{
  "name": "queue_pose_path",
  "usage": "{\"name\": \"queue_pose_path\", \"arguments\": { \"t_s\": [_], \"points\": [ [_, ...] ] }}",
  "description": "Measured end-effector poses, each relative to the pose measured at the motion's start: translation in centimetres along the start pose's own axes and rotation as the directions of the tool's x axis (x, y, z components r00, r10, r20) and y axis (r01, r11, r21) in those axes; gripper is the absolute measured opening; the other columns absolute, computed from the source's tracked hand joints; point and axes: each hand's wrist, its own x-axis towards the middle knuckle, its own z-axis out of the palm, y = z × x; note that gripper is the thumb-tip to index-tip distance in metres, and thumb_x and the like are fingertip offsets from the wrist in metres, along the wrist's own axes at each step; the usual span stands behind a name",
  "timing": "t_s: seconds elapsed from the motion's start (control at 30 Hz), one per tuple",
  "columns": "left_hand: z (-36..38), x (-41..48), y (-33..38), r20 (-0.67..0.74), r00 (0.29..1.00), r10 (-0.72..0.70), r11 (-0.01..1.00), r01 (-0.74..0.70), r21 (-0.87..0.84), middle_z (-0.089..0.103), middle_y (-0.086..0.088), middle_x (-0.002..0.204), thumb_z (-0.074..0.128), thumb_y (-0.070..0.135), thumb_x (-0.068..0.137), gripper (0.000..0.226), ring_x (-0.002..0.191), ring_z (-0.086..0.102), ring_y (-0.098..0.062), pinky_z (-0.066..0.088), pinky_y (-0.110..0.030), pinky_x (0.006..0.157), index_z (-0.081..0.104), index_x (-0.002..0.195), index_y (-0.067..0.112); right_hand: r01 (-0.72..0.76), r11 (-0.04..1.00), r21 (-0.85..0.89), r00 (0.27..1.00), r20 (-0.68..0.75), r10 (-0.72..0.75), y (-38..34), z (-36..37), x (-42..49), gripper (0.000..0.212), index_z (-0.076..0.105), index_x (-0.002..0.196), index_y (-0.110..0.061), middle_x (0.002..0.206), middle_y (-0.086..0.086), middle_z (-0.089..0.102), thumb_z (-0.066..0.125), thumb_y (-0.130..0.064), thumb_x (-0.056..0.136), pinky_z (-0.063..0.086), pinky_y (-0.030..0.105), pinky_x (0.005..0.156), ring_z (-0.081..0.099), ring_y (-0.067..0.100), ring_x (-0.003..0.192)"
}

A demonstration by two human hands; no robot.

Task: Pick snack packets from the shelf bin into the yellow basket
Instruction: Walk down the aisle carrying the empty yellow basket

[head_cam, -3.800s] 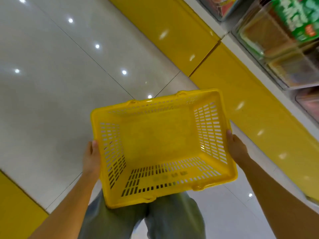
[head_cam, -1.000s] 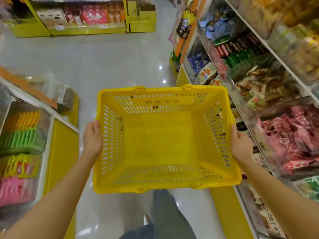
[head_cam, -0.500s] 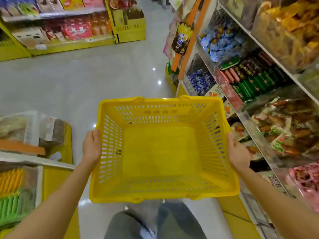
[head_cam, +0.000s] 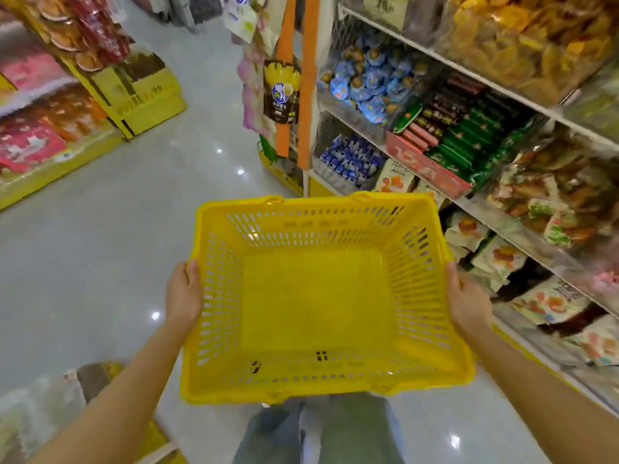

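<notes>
Shop aisle floor, stocked shelves on the right, yellow basket held in both hands.
The glossy grey floor runs ahead between displays. The shelves carry clear bins heaped with snack packets. The yellow basket hangs in mid-air above the person's trousers, near the lower shelves. The left hand grips its left wall and the right hand its right wall, thumbs over the rim, fingers clamped on the outside, mostly hidden.

Open aisle floor lies left and ahead; packed snack shelves crowd the right, just beside the yellow basket.
</notes>
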Motion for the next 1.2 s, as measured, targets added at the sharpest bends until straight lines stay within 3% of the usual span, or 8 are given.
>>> {"name": "queue_pose_path", "arguments": {
  "t_s": [0.1, 0.23, 0.33, 0.43, 0.7, 0.93, 1.03, 1.2],
  "points": [
    [1.3, 3.6, 2.1, 0.086, 0.992, 0.096, 0.995, -0.099, 0.03, 0.057, -0.03, 0.101, 0.032, 0.022, 0.101, 0.039, 0.095, 0.054, -0.036, 0.036, -0.04, 0.077, 0.054, 0.099, -0.01, -0.097, 0.995, 0.015, 0.992, -0.078, 0.098, 1.1, 0.8, -0.8, 0.066, 0.059, 0.09, -0.015, 0.076, 0.018, 0.06, 0.015, -0.065, 0.089, 0.032, 0.032, 0.052, 0.054, 0.032, 0.069],
    [4.3, 7.1, 5.6, 0.174, 0.968, 0.183, 0.98, -0.194, 0.049, 0.056, -0.03, 0.099, 0.032, 0.02, 0.101, 0.036, 0.091, 0.053, -0.033, 0.032, -0.036, 0.073, 0.052, 0.098, -0.01, -0.21, 0.974, 0.079, 0.966, -0.139, 0.22, 2.2, 1.5, -0.6, 0.077, 0.06, 0.087, -0.008, 0.083, 0.02, 0.063, 0.01, -0.067, 0.084, 0.035, 0.034, 0.059, 0.054, 0.033, 0.073],
    [6.5, 8.9, 7.9, 0.195, 0.954, 0.228, 0.969, -0.241, 0.047, 0.056, -0.03, 0.098, 0.033, 0.02, 0.101, 0.036, 0.084, 0.048, -0.027, 0.03, -0.033, 0.071, 0.052, 0.097, -0.009, -0.262, 0.959, 0.106, 0.947, -0.162, 0.276, 2.7, 2.0, 0.3, 0.075, 0.06, 0.114, -0.005, 0.104, 0.026, 0.063, 0.014, -0.061, 0.09, 0.035, 0.036, 0.066, 0.058, 0.041, 0.093],
    [8.5, 10.5, 9.0, 0.173, 0.953, 0.25, 0.963, -0.263, 0.058, 0.057, -0.032, 0.099, 0.032, 0.022, 0.101, 0.037, 0.091, 0.053, -0.036, 0.032, -0.036, 0.072, 0.053, 0.098, -0.009, -0.277, 0.949, 0.149, 0.942, -0.151, 0.298, 2.8, 2.2, 1.4, 0.068, 0.051, 0.129, -0.01, 0.119, 0.024, 0.059, 0.016, -0.056, 0.093, 0.035, 0.038, 0.071, 0.055, 0.043, 0.106],
    [11.7, 14.8, 9.0, 0.147, 0.936, 0.319, 0.937, -0.335, 0.098, 0.058, -0.033, 0.097, 0.032, 0.025, 0.101, 0.039, 0.092, 0.055, -0.04, 0.037, -0.043, 0.075, 0.053, 0.096, -0.008, -0.273, 0.934, 0.233, 0.943, -0.128, 0.307, 1.5, 4.2, 3.2, 0.064, 0.051, 0.129, -0.01, 0.122, 0.021, 0.059, 0.019, -0.053, 0.094, 0.04, 0.04, 0.079, 0.053, 0.04, 0.11],
    [10.2, 21.9, 7.4, 0.171, 0.939, 0.299, 0.943, -0.318, 0.095, 0.058, -0.033, 0.095, 0.031, 0.026, 0.101, 0.04, 0.09, 0.056, -0.042, 0.039, -0.045, 0.074, 0.054, 0.094, -0.006, -0.292, 0.923, 0.251, 0.94, -0.102, 0.325, -4.9, 7.3, 3.7, 0.076, 0.062, 0.11, -0.006, 0.102, 0.022, 0.064, 0.015, -0.061, 0.085, 0.038, 0.037, 0.072, 0.057, 0.038, 0.096],
    [8.9, 26.3, 6.1, 0.178, 0.942, 0.284, 0.954, -0.296, 0.05, 0.057, -0.032, 0.09, 0.031, 0.026, 0.101, 0.039, 0.087, 0.055, -0.041, 0.038, -0.045, 0.072, 0.052, 0.088, -0.004, -0.288, 0.912, 0.293, 0.938, -0.107, 0.33, -9.4, 9.6, 4.1, 0.07, 0.062, 0.098, -0.011, 0.092, 0.015, 0.064, 0.016, -0.062, 0.086, 0.042, 0.036, 0.069, 0.058, 0.034, 0.087],
    [6.4, 33.7, 3.7, 0.168, 0.964, 0.208, 0.974, -0.219, 0.049, 0.056, -0.03, 0.087, 0.031, 0.025, 0.101, 0.037, 0.085, 0.055, -0.038, 0.035, -0.041, 0.069, 0.051, 0.085, -0.002, -0.223, 0.937, 0.27, 0.957, -0.123, 0.264, -17.0, 13.6, 6.1, 0.074, 0.06, 0.114, -0.014, 0.102, 0.014, 0.064, 0.015, -0.064, 0.084, 0.041, 0.035, 0.07, 0.055, 0.028, 0.084]
  ]
}}
